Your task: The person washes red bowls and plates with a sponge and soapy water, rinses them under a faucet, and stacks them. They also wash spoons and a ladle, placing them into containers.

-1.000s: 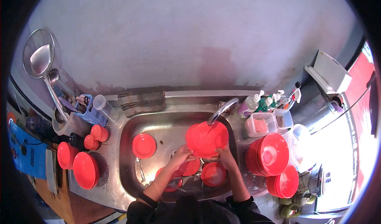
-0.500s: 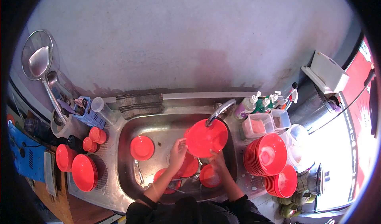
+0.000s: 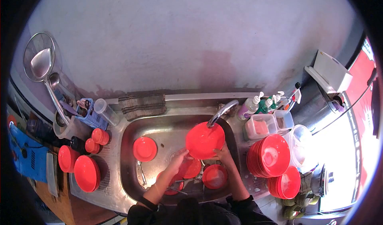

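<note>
Between both hands, a red bowl is held up under the curved faucet, over the steel sink. My left hand grips the bowl's lower left rim. At the lower right rim, my right hand holds on with its fingers partly behind the bowl. Below lie a red bowl on the right, a red dish in the middle and another red dish partly hidden by my left forearm. A small red plate and a spoon rest at the sink's left.
Stacked red bowls stand on the right drainboard near clear plastic containers and pump bottles. More red bowls and cups are on the left, by a blue basket. A striped cloth lies behind the sink.
The held bowl has shifted slightly left and down, still under the faucet. My right hand has moved to the right along its rim. The view has shifted slightly.
</note>
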The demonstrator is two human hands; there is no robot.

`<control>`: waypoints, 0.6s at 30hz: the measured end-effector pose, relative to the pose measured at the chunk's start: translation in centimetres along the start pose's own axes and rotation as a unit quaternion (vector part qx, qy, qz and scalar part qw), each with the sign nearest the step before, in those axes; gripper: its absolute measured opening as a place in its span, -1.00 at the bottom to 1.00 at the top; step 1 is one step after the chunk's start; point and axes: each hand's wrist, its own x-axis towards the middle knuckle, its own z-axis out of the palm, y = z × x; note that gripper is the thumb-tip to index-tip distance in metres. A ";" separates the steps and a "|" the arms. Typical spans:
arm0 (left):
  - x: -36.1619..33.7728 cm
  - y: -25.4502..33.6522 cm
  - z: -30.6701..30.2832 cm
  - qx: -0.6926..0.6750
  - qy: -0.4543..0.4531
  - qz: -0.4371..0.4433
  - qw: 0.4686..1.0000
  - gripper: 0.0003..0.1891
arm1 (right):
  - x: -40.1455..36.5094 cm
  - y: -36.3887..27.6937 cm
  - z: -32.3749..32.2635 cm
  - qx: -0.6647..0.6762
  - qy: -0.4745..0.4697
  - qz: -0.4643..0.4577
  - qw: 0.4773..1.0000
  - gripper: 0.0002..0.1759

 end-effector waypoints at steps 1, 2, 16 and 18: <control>0.1 -0.6 0.2 -0.001 -0.037 0.003 0.999 -0.65 | 0.0 0.0 -0.2 -0.190 0.029 -0.093 0.977 -0.38; 0.2 -1.2 0.5 -0.002 -0.075 0.005 0.997 -0.64 | -0.1 0.0 -0.4 -0.371 0.056 -0.180 0.909 -0.35; 0.6 -1.8 1.2 0.029 0.087 0.245 0.965 -0.44 | 1.6 5.5 -1.8 -0.134 0.044 -0.205 0.969 -0.49; -0.1 -0.8 1.3 0.112 0.113 0.284 0.945 -0.45 | 1.5 5.5 -1.1 0.055 0.048 -0.130 0.989 -0.52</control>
